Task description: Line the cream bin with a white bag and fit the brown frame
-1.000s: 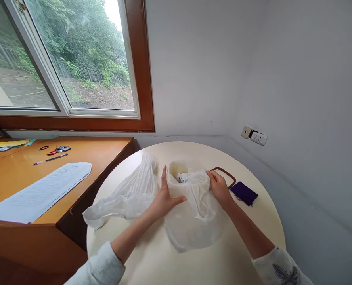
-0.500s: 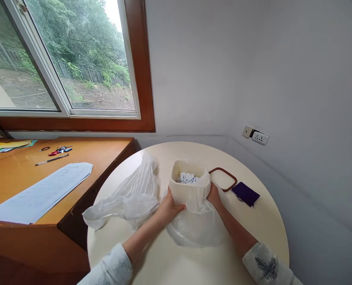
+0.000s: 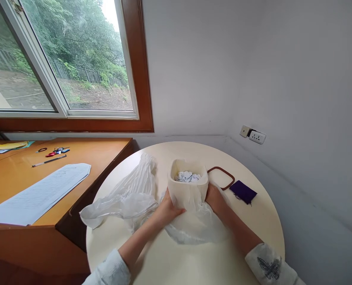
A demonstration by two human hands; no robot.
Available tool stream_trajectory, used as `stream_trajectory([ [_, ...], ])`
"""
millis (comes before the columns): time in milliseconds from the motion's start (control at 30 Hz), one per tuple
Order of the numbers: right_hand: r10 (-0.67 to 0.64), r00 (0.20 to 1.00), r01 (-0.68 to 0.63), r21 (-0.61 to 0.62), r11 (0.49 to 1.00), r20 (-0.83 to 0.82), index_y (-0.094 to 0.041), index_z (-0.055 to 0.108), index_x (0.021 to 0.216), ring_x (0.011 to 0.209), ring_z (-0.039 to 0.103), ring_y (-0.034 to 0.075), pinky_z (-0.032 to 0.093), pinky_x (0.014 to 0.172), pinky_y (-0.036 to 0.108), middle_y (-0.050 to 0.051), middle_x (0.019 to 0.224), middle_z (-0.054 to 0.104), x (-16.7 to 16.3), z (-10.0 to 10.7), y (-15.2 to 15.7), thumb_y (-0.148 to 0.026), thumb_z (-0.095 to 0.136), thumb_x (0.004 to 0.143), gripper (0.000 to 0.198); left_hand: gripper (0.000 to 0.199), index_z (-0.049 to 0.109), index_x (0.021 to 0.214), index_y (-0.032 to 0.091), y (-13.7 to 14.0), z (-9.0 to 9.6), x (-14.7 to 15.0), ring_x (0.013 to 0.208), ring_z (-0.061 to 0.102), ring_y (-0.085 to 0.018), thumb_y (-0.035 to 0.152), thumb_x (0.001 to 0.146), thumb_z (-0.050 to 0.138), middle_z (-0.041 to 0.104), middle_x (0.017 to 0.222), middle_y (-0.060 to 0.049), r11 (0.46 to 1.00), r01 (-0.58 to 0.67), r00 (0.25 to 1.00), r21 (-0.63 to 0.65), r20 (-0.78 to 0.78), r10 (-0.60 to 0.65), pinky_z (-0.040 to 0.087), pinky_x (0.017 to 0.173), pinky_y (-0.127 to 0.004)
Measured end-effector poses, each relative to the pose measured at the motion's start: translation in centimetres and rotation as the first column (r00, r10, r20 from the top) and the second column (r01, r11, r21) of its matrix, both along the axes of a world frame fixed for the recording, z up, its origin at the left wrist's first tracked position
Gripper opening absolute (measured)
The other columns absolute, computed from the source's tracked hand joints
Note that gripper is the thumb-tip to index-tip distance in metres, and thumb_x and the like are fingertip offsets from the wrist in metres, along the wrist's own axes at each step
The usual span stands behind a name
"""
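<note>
1. Near table area: the cream round table [image 3: 190,266] is bare between the forearms. This gives room to draw the bin nearer; the near edge lies beyond the view.
2. Draped plastic bag [image 3: 195,231]: its loose skirt spreads in front of the bin. Caution: a wrist pressing on this skirt could pull the film off the rim.
3. Left hand [image 3: 167,209]: spread, thumb apart from fingers, against the bin's near left corner. Right hand [image 3: 216,199]: against the right side; fingers hidden, closure cannot be told.
4. Small cream bin [image 3: 180,187]: upright, mid-table, between both hands. Caution: uneven tugging could tip it and spill the crumpled paper [image 3: 188,176].
5. Loose plastic bag [image 3: 132,189]: left of the bin, reaching near the table's left edge. Caution: the left forearm could snag it.
6. Brown rounded frame [image 3: 233,179] and purple cloth [image 3: 243,192]: these limit rightward travel.
7. Far rim: a bare strip separates the bin from the wall [image 3: 194,87].
</note>
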State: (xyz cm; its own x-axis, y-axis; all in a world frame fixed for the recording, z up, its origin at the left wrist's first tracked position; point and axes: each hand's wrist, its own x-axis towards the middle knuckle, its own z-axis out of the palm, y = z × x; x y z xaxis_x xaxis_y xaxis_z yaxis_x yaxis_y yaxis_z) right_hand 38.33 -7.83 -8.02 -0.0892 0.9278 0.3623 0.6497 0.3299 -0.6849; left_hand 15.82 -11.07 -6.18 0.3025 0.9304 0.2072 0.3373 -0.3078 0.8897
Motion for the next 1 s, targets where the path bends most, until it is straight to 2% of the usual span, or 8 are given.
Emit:
stream_trajectory([
  [133, -0.106, 0.922, 0.101, -0.034, 0.994, -0.372, -0.019, 0.050, 0.102, 0.087, 0.060, 0.022, 0.049, 0.075, 0.038, 0.010, 0.094, 0.061, 1.2, 2.8, -0.4, -0.048, 0.035, 0.086, 0.037, 0.113, -0.001, 0.142, 0.029, -0.9, 2.5, -0.1, 0.137, 0.012, -0.030, 0.038, 0.059, 0.076, 0.009, 0.150, -0.010, 0.995, -0.095, 0.990, 0.006, 0.108, 0.094, 0.018, 0.110, -0.044],
  [200, 0.000, 0.831, 0.007, 0.011, 1.000, -0.556, -0.021, 0.040, 0.119, 0.106, 0.055, 0.022, 0.047, 0.086, 0.038, 0.013, 0.114, 0.055, 1.3, 4.0, -0.8, -0.056, 0.038, 0.084, 0.050, 0.115, -0.006, 0.141, 0.032, -0.5, 3.7, -0.1, 0.138, 0.006, -0.028, 0.041, 0.060, 0.075, 0.003, 0.151, -0.008, 0.990, -0.138, 0.978, 0.032, 0.164, 0.131, 0.017, 0.111, -0.043],
  [300, 0.189, 0.755, -0.195, 0.060, 0.979, -0.628, -0.028, 0.012, 0.138, 0.132, 0.030, 0.021, 0.035, 0.101, 0.038, 0.012, 0.143, 0.028, 0.5, 4.9, -1.5, -0.066, 0.048, 0.073, 0.084, 0.114, -0.005, 0.141, 0.031, 0.8, 4.8, 0.3, 0.138, 0.005, -0.027, 0.044, 0.060, 0.074, 0.003, 0.151, -0.009, 0.992, -0.126, 0.956, 0.011, 0.268, 0.118, 0.018, 0.111, -0.042],
  [433, 0.260, 0.703, -0.323, 0.028, 0.946, -0.662, -0.030, -0.007, 0.141, 0.137, 0.015, 0.020, 0.028, 0.106, 0.039, 0.009, 0.150, 0.009, -1.2, 4.7, -1.8, -0.062, 0.061, 0.066, 0.106, 0.114, 0.000, 0.142, 0.025, 2.1, 4.8, 1.3, 0.133, 0.026, -0.030, 0.044, 0.059, 0.075, 0.020, 0.147, -0.015, 0.996, 0.054, 0.910, -0.075, 0.414, -0.018, 0.030, 0.106, -0.043],
  [500, 0.257, 0.682, -0.344, 0.010, 0.939, -0.685, -0.030, -0.001, 0.142, 0.135, 0.020, 0.021, 0.029, 0.106, 0.039, 0.008, 0.150, 0.012, -1.7, 4.4, -1.5, -0.058, 0.064, 0.066, 0.104, 0.105, 0.013, 0.141, 0.022, 2.4, 4.2, 1.8, 0.127, 0.037, -0.030, 0.042, 0.059, 0.076, 0.034, 0.141, -0.016, 0.985, 0.152, 0.887, -0.082, 0.450, -0.100, 0.036, 0.102, -0.042],
  [600, 0.266, 0.657, -0.373, 0.003, 0.928, -0.705, -0.027, 0.015, 0.141, 0.128, 0.035, 0.026, 0.034, 0.103, 0.042, 0.011, 0.144, 0.030, -2.0, 3.7, -0.8, -0.056, 0.069, 0.061, 0.100, 0.093, 0.028, 0.136, 0.020, 2.5, 3.1, 2.2, 0.121, 0.044, -0.030, 0.038, 0.059, 0.077, 0.045, 0.134, -0.015, 0.980, 0.176, 0.889, -0.089, 0.443, -0.119, 0.040, 0.098, -0.042],
  [733, 0.246, 0.679, -0.350, -0.009, 0.937, -0.692, -0.024, 0.029, 0.136, 0.120, 0.046, 0.028, 0.038, 0.099, 0.044, 0.013, 0.133, 0.046, -2.2, 2.3, -0.3, -0.054, 0.073, 0.057, 0.095, 0.096, 0.030, 0.135, 0.019, 2.6, 1.8, 2.4, 0.120, 0.045, -0.031, 0.036, 0.054, 0.080, 0.045, 0.134, -0.016, 0.988, 0.134, 0.897, -0.080, 0.433, -0.087, 0.039, 0.098, -0.044],
  [1000, 0.270, 0.679, -0.376, -0.008, 0.926, -0.682, -0.022, 0.038, 0.132, 0.118, 0.047, 0.029, 0.039, 0.100, 0.044, 0.012, 0.130, 0.049, -3.0, 1.5, -0.6, -0.046, 0.079, 0.052, 0.092, 0.094, 0.039, 0.129, 0.016, 2.8, 0.7, 2.4, 0.119, 0.045, -0.035, 0.039, 0.049, 0.082, 0.057, 0.120, -0.016, 0.985, 0.127, 0.902, -0.113, 0.427, -0.067, 0.036, 0.098, -0.048],
])
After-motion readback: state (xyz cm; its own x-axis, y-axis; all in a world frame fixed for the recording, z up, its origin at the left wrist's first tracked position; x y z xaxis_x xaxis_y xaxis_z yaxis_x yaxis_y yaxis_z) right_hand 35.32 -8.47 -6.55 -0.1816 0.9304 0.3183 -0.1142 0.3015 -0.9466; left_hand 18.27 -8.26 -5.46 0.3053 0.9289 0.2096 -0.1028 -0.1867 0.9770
